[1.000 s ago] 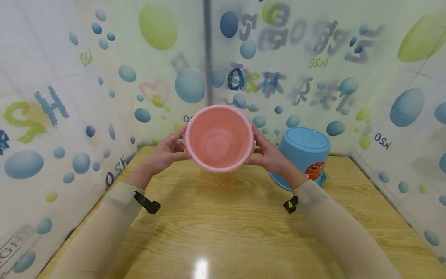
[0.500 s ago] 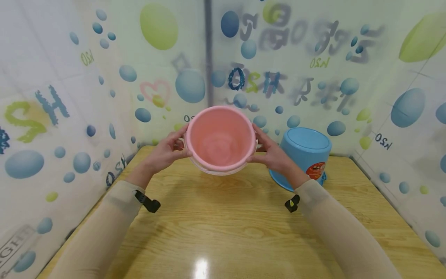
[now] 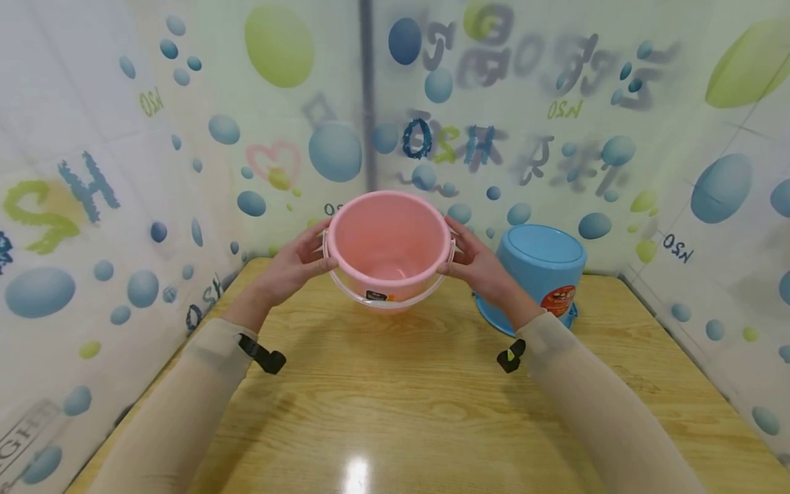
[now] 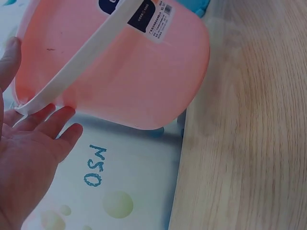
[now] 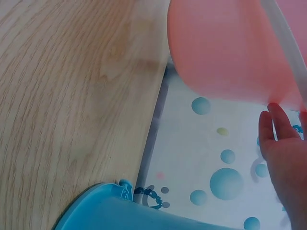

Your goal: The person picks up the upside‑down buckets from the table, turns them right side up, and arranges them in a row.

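Over the far half of the table (image 3: 382, 384): pink bucket (image 3: 391, 230) held between two hands

Nearest me, two pale sleeves (image 3: 185, 398) reach in, a black strap (image 3: 262, 355) at each wrist.

Left hand (image 3: 295, 266): thumb on the rim, other fingers bent round the left side, tips slightly spread against it. Right hand (image 3: 480, 271) mirrors that; fingers visible from its wrist are a bit apart, the rest can't tell.

Step in hand, my read: positioning the pink bucket. Base looks just off the wood; can't confirm. Next move calls for an even two-side grip and a levelled base.

Orientation: mouth up, apparently leaning toward the near side; base down and away. Long axis runs base to mouth, close to upright, exact tilt unclear. White handle (image 4: 84, 56) hangs across the near face, crossing the label (image 4: 146, 18).

Far right: blue bucket (image 3: 540, 257), upside down on the table, apart from the pink one.

Behind both: bubble-print wall (image 3: 524, 171).
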A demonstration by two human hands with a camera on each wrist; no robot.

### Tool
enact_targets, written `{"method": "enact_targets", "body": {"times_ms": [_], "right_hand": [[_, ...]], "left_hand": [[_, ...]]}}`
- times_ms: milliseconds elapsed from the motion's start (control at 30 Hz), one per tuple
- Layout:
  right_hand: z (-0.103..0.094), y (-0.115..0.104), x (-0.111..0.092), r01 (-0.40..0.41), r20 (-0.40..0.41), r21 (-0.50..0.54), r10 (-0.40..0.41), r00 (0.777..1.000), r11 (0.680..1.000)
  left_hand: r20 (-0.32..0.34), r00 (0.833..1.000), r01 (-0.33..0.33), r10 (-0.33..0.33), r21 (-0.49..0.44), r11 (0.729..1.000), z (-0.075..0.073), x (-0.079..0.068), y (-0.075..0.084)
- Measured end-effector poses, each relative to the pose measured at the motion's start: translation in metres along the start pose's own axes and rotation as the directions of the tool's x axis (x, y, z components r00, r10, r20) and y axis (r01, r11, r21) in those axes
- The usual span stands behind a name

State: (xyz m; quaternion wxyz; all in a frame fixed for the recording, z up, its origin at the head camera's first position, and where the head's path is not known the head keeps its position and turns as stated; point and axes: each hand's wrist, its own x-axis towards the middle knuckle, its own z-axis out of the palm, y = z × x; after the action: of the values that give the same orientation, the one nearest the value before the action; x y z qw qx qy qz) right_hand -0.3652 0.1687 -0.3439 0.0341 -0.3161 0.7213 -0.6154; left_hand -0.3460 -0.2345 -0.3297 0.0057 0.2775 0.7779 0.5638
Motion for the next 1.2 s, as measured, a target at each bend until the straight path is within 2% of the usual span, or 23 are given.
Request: {"method": "enact_targets", "body": {"times_ms": [267,433,633,900,1100,1200], "right_hand": [[0.004,0.0,0.005,-0.06,-0.054,-0.014,0.059,0.997,0.998],[0.008,0.005,0.012,-0.078,-0.089,0.008,0.078,0.993,0.997],[0.013,0.012,0.019,-0.101,-0.149,0.127,0.12,0.981,0.987],[0.018,0.023,0.031,-0.09,-0.162,0.23,0.13,0.978,0.969],[0.021,0.032,0.034,-0.112,-0.135,0.303,0.159,0.978,0.946],[0.022,0.035,0.036,-0.125,-0.128,0.296,0.169,0.977,0.947]], "left_hand": [[-0.039,0.997,0.067,-0.067,0.01,0.998,0.0,-0.001,0.001],[-0.105,0.985,0.133,-0.135,-0.026,0.991,0.003,0.001,-0.001],[-0.138,0.974,0.163,-0.177,-0.111,0.98,0.006,0.009,-0.006],[-0.165,0.963,0.186,-0.213,-0.167,0.968,0.01,0.018,-0.015],[-0.181,0.952,0.219,-0.245,-0.153,0.964,0.014,0.019,-0.026],[-0.184,0.953,0.214,-0.239,-0.149,0.966,0.014,0.018,-0.031]]}}
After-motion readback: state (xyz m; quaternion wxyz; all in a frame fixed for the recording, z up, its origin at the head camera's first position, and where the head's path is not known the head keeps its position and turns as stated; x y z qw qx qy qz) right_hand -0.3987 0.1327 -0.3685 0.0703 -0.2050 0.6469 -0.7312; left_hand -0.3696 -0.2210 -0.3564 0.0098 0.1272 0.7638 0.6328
